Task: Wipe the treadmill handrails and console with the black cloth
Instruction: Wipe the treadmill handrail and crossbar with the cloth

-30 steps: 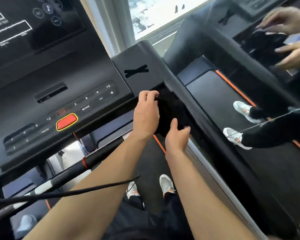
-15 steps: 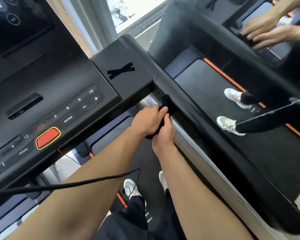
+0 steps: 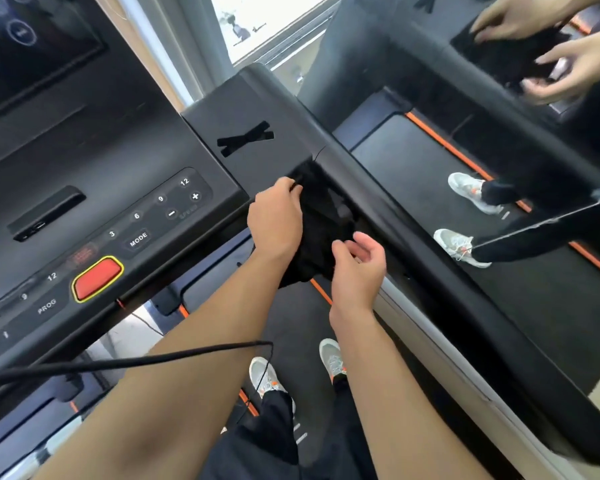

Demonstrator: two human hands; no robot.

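Black cloth [image 3: 323, 230] is hanging bunched against the right handrail [image 3: 430, 271] beside the console [image 3: 118, 202], the left grip [image 3: 276, 220] clenching its upper edge. The right grip [image 3: 357, 268] is touching its lower part, fingers curled; whether it is pinching, I cannot tell.

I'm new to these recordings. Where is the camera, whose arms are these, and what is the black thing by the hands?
One view only, from a camera worn on the person's head, so the arms are the wearer's own. They stand on a treadmill: its console, with a red button, is on the left, and a handrail runs down the right. The left hand grips a black cloth bunched against the handrail beside the console. The right hand is at the cloth's lower edge; whether it pinches it is unclear. The other hands and shoes at right are a reflection in a mirror.
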